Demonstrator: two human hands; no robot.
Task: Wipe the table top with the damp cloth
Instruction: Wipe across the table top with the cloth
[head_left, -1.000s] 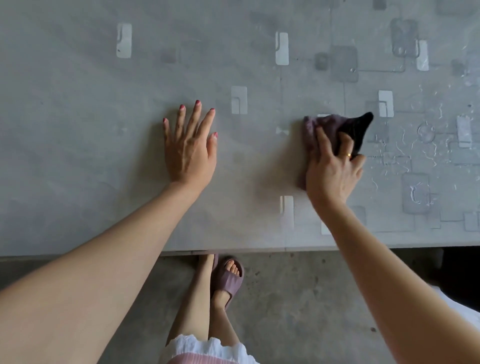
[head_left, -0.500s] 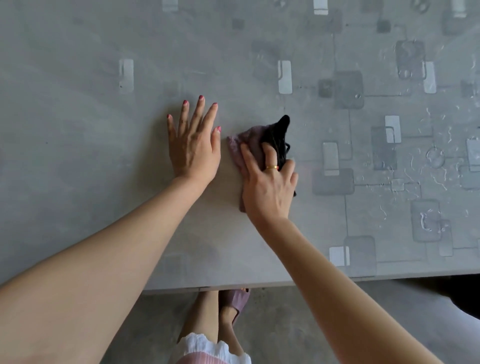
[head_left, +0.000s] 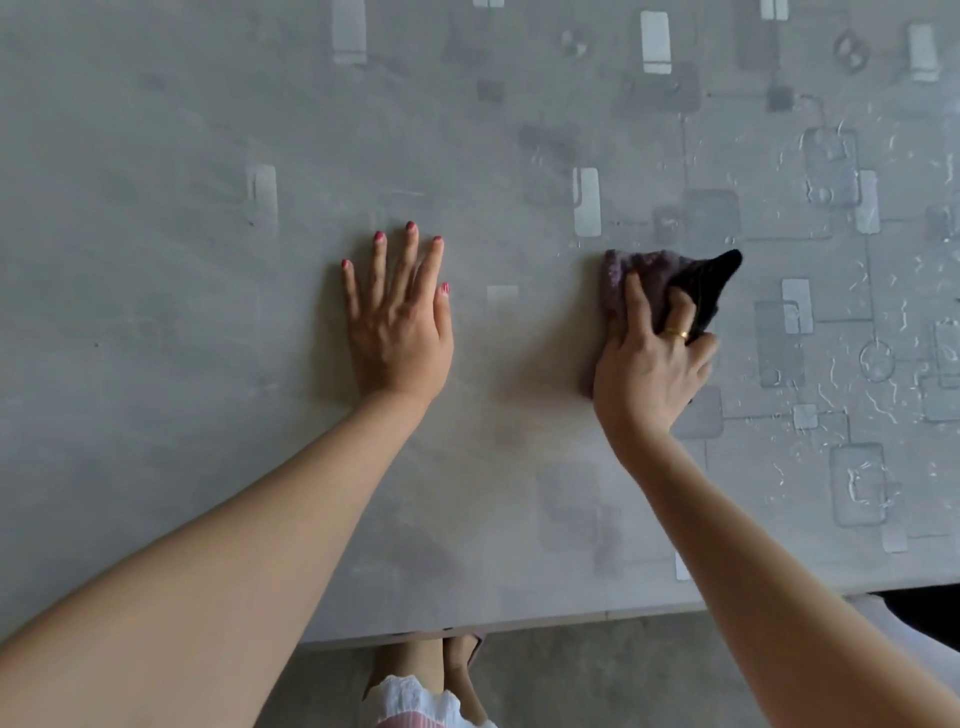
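The grey table top (head_left: 218, 395) has a pattern of pale rectangles and fills most of the view. A dark purple and black damp cloth (head_left: 675, 283) lies bunched on it, right of centre. My right hand (head_left: 652, 358) presses down on the cloth, its fingers bent into the fabric and gripping it. My left hand (head_left: 397, 317) lies flat on the table to the left of the cloth, fingers straight and spread, holding nothing. A gap of bare table separates the two hands.
Wet streaks and droplets (head_left: 883, 395) glisten on the right part of the table. The table's near edge (head_left: 519, 621) runs across the bottom, with the concrete floor (head_left: 597, 675) and my foot in a sandal (head_left: 462, 660) below it.
My right hand slid the cloth left until it was beside my left hand, then back to the right. My left hand stayed flat in place.
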